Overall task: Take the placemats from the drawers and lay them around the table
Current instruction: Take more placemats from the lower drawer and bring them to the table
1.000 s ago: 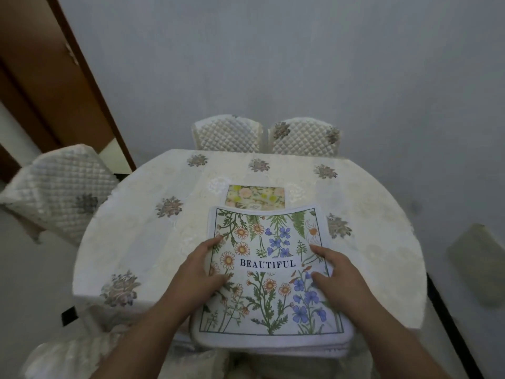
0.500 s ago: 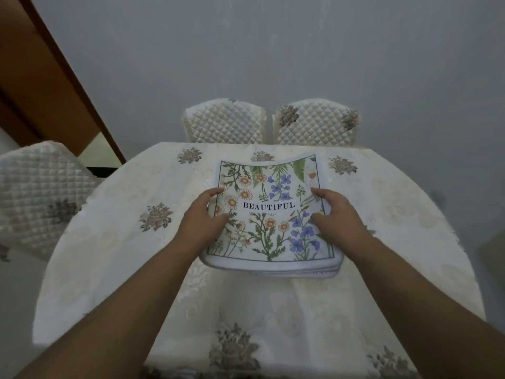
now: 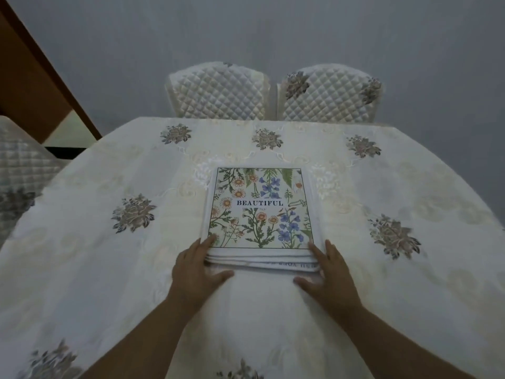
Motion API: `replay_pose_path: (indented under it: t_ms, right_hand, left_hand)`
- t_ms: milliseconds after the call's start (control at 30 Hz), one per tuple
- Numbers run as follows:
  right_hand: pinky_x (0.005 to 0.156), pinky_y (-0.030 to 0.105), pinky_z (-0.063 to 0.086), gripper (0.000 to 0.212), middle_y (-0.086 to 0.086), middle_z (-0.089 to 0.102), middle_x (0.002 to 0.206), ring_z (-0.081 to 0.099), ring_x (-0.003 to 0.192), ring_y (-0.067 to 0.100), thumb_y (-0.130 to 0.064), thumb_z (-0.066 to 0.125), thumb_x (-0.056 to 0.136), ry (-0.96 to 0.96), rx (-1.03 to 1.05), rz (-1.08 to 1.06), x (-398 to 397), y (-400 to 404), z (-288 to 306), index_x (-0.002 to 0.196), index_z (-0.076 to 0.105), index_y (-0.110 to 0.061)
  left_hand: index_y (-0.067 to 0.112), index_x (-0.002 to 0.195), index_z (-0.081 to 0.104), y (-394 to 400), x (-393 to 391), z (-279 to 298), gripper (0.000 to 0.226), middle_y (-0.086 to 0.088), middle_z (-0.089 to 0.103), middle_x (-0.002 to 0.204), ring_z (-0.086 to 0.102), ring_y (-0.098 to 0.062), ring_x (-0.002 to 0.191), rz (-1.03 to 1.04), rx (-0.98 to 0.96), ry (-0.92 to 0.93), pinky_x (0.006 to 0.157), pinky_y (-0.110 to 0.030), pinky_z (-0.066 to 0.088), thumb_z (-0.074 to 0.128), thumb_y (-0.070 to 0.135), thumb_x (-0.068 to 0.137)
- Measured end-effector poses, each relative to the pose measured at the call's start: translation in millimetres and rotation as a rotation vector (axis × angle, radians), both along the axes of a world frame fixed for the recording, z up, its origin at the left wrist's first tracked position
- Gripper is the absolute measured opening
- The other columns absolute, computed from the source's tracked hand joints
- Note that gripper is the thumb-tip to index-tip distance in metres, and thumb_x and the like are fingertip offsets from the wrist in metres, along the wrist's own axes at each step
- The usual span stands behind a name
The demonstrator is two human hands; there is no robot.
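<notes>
Cream lace tablecloth fills the nearest part of my view, dotted with embroidered grey-brown flower motifs, and my 2 bare forearms reach out over it. My left hand lies with its fingers spread, fingertips touching the near left corner of the stack of placemats, thumb splayed flat on the cloth below the stack's near edge. My right hand mirrors it at the near right corner, fingers loose and apart, thumb on the cloth. Neither hand is clamped on anything; both just rest against the stack's near corners. The stack sits flat near the middle of the table, several white-edged layers showing along its near side. The top placemat is printed with orange daisies, blue flowers, green leaves and the word BEAUTIFUL. Beyond the far edge of the table stand 2 quilted chair backs, side by side against a plain grey wall. A 3rd quilted chair shows at the left edge.
</notes>
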State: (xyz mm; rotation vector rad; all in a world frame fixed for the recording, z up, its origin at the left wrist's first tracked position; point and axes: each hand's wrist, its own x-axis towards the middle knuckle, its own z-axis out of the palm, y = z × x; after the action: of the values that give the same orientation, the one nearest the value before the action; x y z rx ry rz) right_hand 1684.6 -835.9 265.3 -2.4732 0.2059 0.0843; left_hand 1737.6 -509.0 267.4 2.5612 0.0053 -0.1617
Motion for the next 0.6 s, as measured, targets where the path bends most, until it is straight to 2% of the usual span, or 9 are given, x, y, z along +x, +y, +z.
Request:
replay_pose_path:
  t_ms: [67,100,233,367,467,600]
  right_hand:
    - [0.113,0.041,0.038,0.080,0.006,0.038,0.158,0.040,0.142,0.022,-0.052,0.082,0.073,-0.160,-0.015,-0.026,-4.5,0.9,-11.6,0.144,0.053,-0.030]
    - [0.111,0.039,0.040,0.077,0.006,0.042,0.156,0.045,0.139,0.021,-0.049,0.084,0.073,-0.181,-0.008,-0.045,-3.2,0.8,-13.7,0.141,0.057,-0.027]
    - [0.109,0.041,0.044,0.069,0.000,0.046,0.152,0.049,0.135,0.016,-0.046,0.085,0.071,-0.192,0.054,-0.088,-0.3,-1.4,-12.5,0.133,0.060,-0.028]
    - [0.104,0.043,0.049,0.064,-0.006,0.048,0.145,0.048,0.134,0.012,-0.057,0.078,0.070,-0.212,0.053,-0.103,0.7,-2.2,-14.1,0.127,0.059,-0.034]
    - [0.102,0.042,0.051,0.059,-0.006,0.048,0.143,0.048,0.133,0.012,-0.057,0.078,0.072,-0.232,0.016,-0.116,0.0,-2.8,-16.6,0.122,0.060,-0.032]
    - [0.099,0.037,0.051,0.061,-0.004,0.048,0.146,0.050,0.132,0.014,-0.060,0.079,0.071,-0.234,-0.059,-0.108,1.0,-4.3,-15.3,0.120,0.061,-0.030]
  left_hand:
    - [0.049,0.151,0.033,2.9,-4.6,-10.6,0.094,0.003,0.051,0.150,0.048,-0.025,0.132,-0.001,0.029,-0.120,0.110,-0.046,0.042,0.061,0.086,0.069]
    - [0.047,0.151,0.035,2.0,-5.6,-12.1,0.092,0.003,0.051,0.150,0.048,-0.025,0.131,0.002,0.047,-0.153,0.108,-0.046,0.044,0.061,0.084,0.072]
    - [0.042,0.153,0.035,-3.8,-8.1,-6.7,0.083,0.007,0.043,0.157,0.048,-0.022,0.132,0.004,0.024,-0.210,0.104,-0.046,0.045,0.062,0.072,0.081]
    - [0.038,0.154,0.032,-3.3,-8.5,-4.7,0.078,0.006,0.044,0.157,0.050,-0.021,0.133,0.017,-0.003,-0.225,0.104,-0.046,0.046,0.059,0.066,0.086]
    - [0.036,0.157,0.026,-5.3,-8.5,-3.5,0.086,0.007,0.045,0.155,0.049,-0.021,0.132,0.035,0.005,-0.206,0.104,-0.046,0.045,0.062,0.067,0.085]
    - [0.033,0.160,0.017,-8.6,-7.0,-1.7,0.108,0.005,0.050,0.150,0.049,-0.022,0.131,0.112,-0.008,-0.125,0.106,-0.047,0.044,0.064,0.079,0.074]
